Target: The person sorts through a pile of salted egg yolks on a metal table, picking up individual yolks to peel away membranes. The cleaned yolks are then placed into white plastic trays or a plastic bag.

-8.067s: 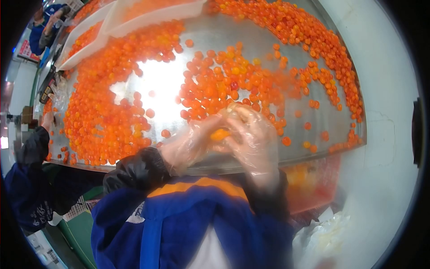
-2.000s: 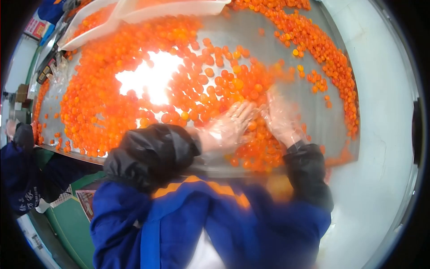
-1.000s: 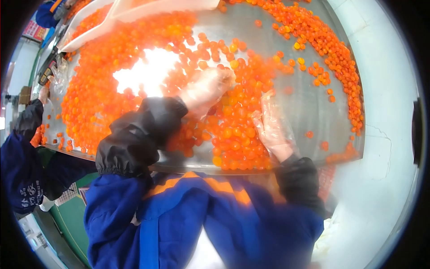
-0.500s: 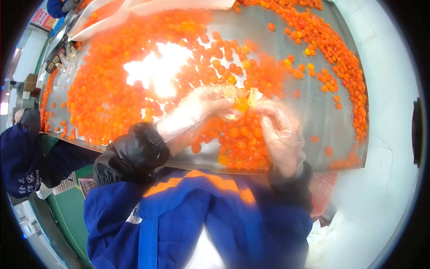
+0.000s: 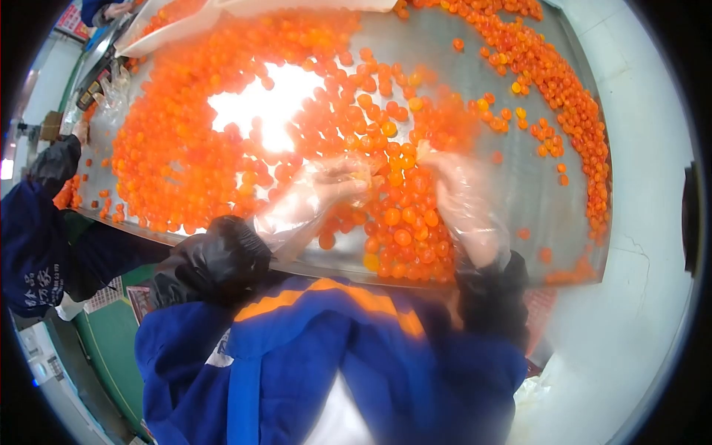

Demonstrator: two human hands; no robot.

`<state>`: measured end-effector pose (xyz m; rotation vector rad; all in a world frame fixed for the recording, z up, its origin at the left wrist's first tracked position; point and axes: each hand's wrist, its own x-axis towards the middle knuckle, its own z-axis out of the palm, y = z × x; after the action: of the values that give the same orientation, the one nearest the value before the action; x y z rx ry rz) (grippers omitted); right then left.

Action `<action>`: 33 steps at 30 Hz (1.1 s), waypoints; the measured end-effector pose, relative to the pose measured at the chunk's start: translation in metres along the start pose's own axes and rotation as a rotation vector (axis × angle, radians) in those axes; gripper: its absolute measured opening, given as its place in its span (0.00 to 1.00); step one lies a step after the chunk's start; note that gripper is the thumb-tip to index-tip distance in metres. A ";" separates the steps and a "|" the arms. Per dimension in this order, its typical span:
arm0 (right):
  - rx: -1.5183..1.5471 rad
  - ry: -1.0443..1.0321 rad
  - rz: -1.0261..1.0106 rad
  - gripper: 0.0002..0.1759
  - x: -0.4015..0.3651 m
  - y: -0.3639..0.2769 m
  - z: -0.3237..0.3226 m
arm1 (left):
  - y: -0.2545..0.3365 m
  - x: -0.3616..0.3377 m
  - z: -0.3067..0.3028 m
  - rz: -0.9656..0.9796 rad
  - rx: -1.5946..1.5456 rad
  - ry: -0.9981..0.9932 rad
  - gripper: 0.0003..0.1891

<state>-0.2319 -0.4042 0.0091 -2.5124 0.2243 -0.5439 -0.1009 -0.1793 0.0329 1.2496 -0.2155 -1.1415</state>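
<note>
Glossy orange egg yolks (image 5: pixel 400 237) lie in a dense heap between and in front of my hands, some of them yellower. My left hand (image 5: pixel 326 185), in a clear plastic glove, hovers at the left of this heap with its fingers curled in; what they hold, if anything, is hidden. Over the heap's right side, my gloved right hand (image 5: pixel 467 196) stretches its fingers forward and left, the tips near several yolks. Glare and blur soften both hands' fingertips.
A steel table (image 5: pixel 545 215) carries more yolks, with a curved band (image 5: pixel 571 111) of them along its right edge. At the back stands a white tray (image 5: pixel 297 7). A co-worker's dark sleeve (image 5: pixel 55 159) reaches in from the left, beside a crumpled plastic bag (image 5: pixel 115 96).
My hands have moved apart: the left drew back leftward, the right extended its fingers forward. The yellow-orange yolk between them no longer shows there. The co-worker's arm reached farther forward.
</note>
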 end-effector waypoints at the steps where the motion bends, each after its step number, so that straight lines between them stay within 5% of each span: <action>1: 0.000 -0.021 -0.042 0.17 -0.005 0.018 0.017 | 0.003 -0.004 -0.004 -0.095 0.030 0.011 0.17; 6: -0.078 -0.099 -0.100 0.17 -0.006 0.048 0.055 | 0.007 -0.013 -0.008 -0.124 0.236 -0.079 0.13; 8: -0.019 -0.112 0.059 0.11 -0.006 0.056 0.074 | 0.013 -0.016 -0.007 -0.037 0.583 -0.111 0.14; 12: 0.106 -0.114 0.171 0.10 0.011 0.015 0.053 | 0.019 -0.023 -0.007 -0.009 0.538 0.030 0.15; 14: 0.151 -0.244 0.655 0.12 0.022 0.006 0.053 | 0.003 -0.017 -0.023 0.130 0.460 0.061 0.15; 21: -0.094 -0.259 0.113 0.16 0.019 0.012 0.035 | -0.002 -0.012 -0.027 0.131 0.341 0.087 0.18; 23: -0.042 -0.103 -0.328 0.18 0.010 0.018 0.033 | 0.015 -0.016 -0.017 0.020 0.289 0.040 0.18; 26: 0.116 -0.215 -0.101 0.20 0.028 -0.065 -0.005 | 0.015 -0.010 -0.002 -0.055 0.186 -0.064 0.21; 31: -0.008 -0.115 -0.137 0.21 0.020 -0.090 -0.023 | 0.017 -0.010 0.013 -0.121 0.013 -0.177 0.24; 33: 0.218 -0.143 0.007 0.21 0.021 -0.092 -0.029 | 0.019 -0.012 0.015 -0.098 -0.025 -0.158 0.23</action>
<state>-0.2212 -0.3472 0.0885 -2.3248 0.1131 -0.3625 -0.1062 -0.1819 0.0592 1.1584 -0.2599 -1.3257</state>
